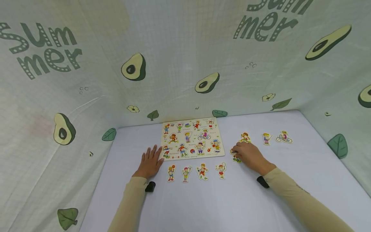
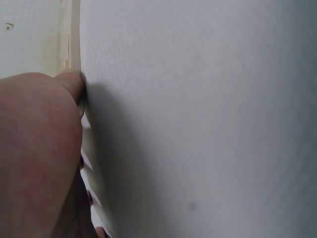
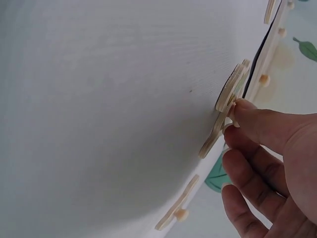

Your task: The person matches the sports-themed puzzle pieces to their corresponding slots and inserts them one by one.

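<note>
My right hand (image 1: pixel 248 156) pinches a small wooden puzzle piece (image 3: pixel 230 91) between thumb and forefinger, at the tabletop right of a wooden puzzle board (image 1: pixel 192 138). Its other fingers are curled loosely. In the head view that skateboarder-like piece (image 1: pixel 236 158) is partly covered by the hand. My left hand (image 1: pixel 149 162) lies flat with fingers spread, its thumb touching the board's left edge. The board carries printed sports figures, and knobs (image 3: pixel 265 80) stand up along it in the right wrist view. A runner piece (image 1: pixel 244 137) lies just beyond my right hand.
Before the board lie a basketball piece (image 1: pixel 171 173), a ball-player piece (image 1: pixel 186 174), a football piece (image 1: pixel 202 171) and a tennis piece (image 1: pixel 221 170). Farther right are a golfer piece (image 1: pixel 266 139) and a cyclist piece (image 1: pixel 284 137). A patterned cloth (image 1: pixel 174 64) hangs behind the table.
</note>
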`<control>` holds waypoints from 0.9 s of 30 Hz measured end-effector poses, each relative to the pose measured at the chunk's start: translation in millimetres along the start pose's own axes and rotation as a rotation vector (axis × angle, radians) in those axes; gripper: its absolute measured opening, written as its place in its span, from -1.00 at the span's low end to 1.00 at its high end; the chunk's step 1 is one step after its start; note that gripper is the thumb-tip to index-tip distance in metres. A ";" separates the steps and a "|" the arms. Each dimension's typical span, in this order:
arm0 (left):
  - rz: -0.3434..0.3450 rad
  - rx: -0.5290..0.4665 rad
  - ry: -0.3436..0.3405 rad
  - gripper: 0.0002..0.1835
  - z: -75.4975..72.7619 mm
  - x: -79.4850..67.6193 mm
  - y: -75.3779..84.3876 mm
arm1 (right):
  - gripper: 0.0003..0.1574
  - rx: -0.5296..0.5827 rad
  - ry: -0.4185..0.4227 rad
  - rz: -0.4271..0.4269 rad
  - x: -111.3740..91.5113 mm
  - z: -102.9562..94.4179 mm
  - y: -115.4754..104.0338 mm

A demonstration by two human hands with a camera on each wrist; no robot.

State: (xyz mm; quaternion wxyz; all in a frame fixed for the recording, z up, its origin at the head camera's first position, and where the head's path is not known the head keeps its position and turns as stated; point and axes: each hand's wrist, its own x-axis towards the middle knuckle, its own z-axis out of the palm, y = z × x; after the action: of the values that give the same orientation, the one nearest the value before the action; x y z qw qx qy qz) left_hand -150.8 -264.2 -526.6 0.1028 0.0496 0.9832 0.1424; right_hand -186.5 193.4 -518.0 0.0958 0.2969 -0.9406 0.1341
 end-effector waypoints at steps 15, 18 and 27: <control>-0.010 0.012 -0.014 -0.33 -1.7 0.2 1.2 | -0.71 -0.071 0.029 -0.032 2.8 -4.9 -4.4; -0.008 0.012 -0.014 -0.32 -1.2 0.7 1.2 | -0.72 -0.065 0.021 -0.024 6.6 -10.3 -6.7; 0.008 0.014 0.009 -0.32 4.8 4.1 -3.8 | -0.66 -0.080 0.027 -0.072 24.9 -25.1 -20.6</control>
State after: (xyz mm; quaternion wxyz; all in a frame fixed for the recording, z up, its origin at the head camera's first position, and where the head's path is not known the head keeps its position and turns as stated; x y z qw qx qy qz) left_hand -153.9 -266.1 -533.0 0.0975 0.0535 0.9844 0.1361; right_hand -192.1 171.7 -483.8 0.1252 0.3246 -0.9325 0.0970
